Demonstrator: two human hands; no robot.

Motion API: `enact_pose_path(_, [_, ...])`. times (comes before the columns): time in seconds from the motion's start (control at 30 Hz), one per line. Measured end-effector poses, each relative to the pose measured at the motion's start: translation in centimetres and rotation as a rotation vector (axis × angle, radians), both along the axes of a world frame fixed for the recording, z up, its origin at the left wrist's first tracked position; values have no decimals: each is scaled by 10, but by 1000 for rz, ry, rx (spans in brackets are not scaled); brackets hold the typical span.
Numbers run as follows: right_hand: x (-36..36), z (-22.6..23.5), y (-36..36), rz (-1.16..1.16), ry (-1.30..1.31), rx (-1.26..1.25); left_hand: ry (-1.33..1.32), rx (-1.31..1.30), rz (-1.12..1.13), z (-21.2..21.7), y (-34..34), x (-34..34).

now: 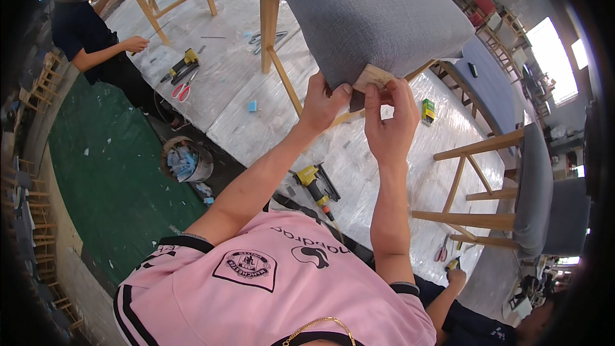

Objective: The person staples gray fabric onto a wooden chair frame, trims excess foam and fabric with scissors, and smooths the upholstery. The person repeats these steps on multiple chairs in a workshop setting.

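A grey upholstered chair seat (384, 19) stands on pale wooden legs in front of me, its near corner toward me. My left hand (321, 104) is closed on the grey fabric at that corner, thumb on top. Between the thumb and fingers of my right hand (392, 118) is a small flat wooden block (372, 77), pressed against the same corner. A flap of fabric (357, 100) hangs between the hands. Below my hands, a yellow and black staple gun (315, 186) with a hose lies on the plastic-covered table (269, 147).
Leftward on the table are another staple gun (183, 64), red-handled scissors (181, 92) and a blue foam piece (252, 106). A small green-yellow box (428, 111) lies right. A grey chair (533, 186) rests tipped over. One co-worker (90, 41) stands left, another (471, 314) lower right. A scrap bucket (195, 165) stands below.
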State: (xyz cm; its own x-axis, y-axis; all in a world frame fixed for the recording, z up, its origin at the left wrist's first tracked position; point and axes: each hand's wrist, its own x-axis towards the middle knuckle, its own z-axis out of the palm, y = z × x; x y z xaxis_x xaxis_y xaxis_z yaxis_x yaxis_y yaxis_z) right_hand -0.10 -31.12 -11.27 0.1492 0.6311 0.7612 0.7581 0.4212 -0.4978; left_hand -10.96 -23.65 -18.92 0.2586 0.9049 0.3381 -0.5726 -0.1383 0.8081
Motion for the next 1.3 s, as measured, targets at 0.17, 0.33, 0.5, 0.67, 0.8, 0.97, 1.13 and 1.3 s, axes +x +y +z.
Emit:
enact_pose_path(0.17, [-4, -5, 1, -8, 26, -12, -1, -16, 1, 1, 0, -1])
enact_pose_path(0.33, [-1, -4, -1, -32, -27, -33, -17, -14, -42, 3, 2, -3])
enact_pose_path(0.5, [0, 2, -2, -21, -44, -58, 27, -13, -62, -2, 6, -6])
enact_pose_path(0.67, [1, 3, -2, -49, -92, -50, 3, -33, -48, 1, 3, -5])
enact_pose_path(0.8, [0, 3, -2, -74, -102, -42, -3, -64, -64, 2, 4, -4])
enact_pose_path(0.97, [0, 3, -3, -58, -68, -58, 45, -63, -88, -4, 8, -6])
enact_pose_path(1.13, [6, -13, -9, 37, 220, 50, 83, -64, -60, -4, 7, -10])
enact_pose_path(1.3, [34, -136, -40, -58, 1023, -62, 81, -120, -64, 0, 2, -8])
